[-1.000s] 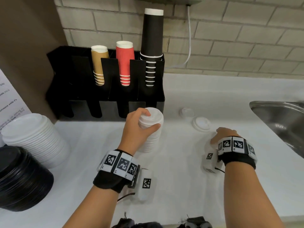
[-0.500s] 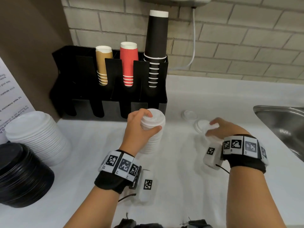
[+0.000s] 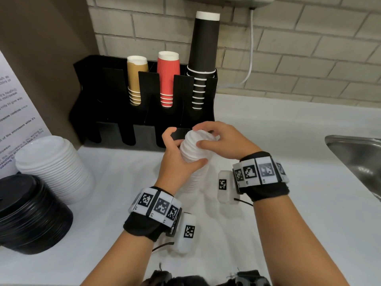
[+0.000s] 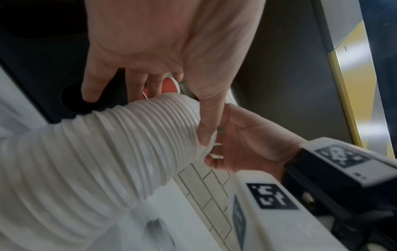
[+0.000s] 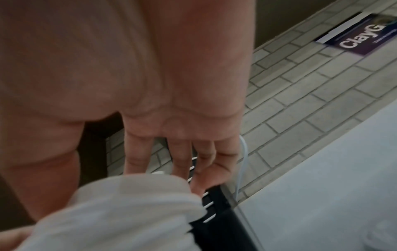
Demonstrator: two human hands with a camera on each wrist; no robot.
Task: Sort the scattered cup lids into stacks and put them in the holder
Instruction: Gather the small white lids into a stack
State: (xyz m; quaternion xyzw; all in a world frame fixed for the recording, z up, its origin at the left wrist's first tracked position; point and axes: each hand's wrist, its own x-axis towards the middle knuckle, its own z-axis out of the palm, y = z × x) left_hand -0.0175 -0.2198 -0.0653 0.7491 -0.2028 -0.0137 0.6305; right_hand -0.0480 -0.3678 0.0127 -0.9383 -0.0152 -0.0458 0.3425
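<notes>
- A white counter (image 3: 288, 203) runs along a pale brick wall (image 3: 309, 48), with a brown panel at the left.
- Far left, a stack of black lids (image 3: 26, 215) stands at the counter's near edge; just behind it, touching or nearly so, is a stack of wide white lids (image 3: 53, 168).
- Against the wall is a black holder (image 3: 144, 96) with upright slots. Left to right it holds upside-down stacks of tan cups (image 3: 136, 79), red cups (image 3: 167, 77) and tall black cups (image 3: 203, 58); the slot at the far left looks empty, though it is dark in there.
- Just in front of the holder's right end, a tall stack of small white lids (image 3: 195, 153) stands on the counter.
- The left hand (image 3: 177, 164) grips this stack from the left side, thumb round the front and fingers curled behind.
- The right hand (image 3: 224, 141) is on the top of the same stack, thumb on the near side and fingers arched over the top lid; whether it pinches a single lid is hard to tell.
- A white cable (image 3: 250, 48) hangs down the wall.
- Far right, the corner of a steel sink (image 3: 354, 153) is set into the counter.
</notes>
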